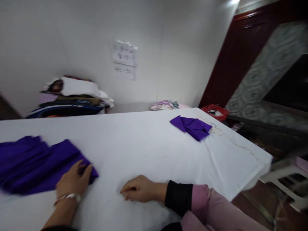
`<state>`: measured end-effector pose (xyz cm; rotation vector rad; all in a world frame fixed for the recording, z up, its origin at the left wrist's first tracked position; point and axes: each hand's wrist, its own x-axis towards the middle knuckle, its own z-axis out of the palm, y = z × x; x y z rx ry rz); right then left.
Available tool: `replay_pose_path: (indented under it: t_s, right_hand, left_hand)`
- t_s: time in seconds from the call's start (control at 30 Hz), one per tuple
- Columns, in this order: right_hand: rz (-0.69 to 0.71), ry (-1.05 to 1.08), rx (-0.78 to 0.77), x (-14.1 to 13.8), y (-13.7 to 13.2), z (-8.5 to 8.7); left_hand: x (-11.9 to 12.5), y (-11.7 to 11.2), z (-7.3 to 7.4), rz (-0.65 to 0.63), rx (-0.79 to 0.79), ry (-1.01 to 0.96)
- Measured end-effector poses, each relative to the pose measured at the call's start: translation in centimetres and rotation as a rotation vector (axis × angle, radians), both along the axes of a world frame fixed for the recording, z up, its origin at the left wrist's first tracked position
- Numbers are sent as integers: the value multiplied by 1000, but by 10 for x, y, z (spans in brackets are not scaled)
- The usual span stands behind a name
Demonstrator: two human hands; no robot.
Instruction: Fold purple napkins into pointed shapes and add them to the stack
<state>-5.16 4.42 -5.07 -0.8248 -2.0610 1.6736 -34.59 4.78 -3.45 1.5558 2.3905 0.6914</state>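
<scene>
Purple piles number two: near pile point(36, 165) under left hand point(72, 182), far pile point(192, 127) apart.

This looks like a small sewing or cloth-cutting workroom, built around a large table covered in a white sheet point(149, 144). Loose purple cloth point(36, 163) lies at the table's near left and a folded purple piece point(192, 126) at its far right. Behind the table's far left edge is a stack of folded fabrics point(72, 99), and above its far edge a handwritten paper note point(124, 60) hangs on the bare white wall; a red basket point(215, 112) sits just past its far right corner.
</scene>
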Motion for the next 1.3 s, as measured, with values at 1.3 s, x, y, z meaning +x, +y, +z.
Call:
replay_pose_path:
  t_s: [1.3]
  right_hand:
    - [-364, 92, 63, 23, 4, 6]
  left_hand:
    - [118, -15, 24, -222, 300, -37]
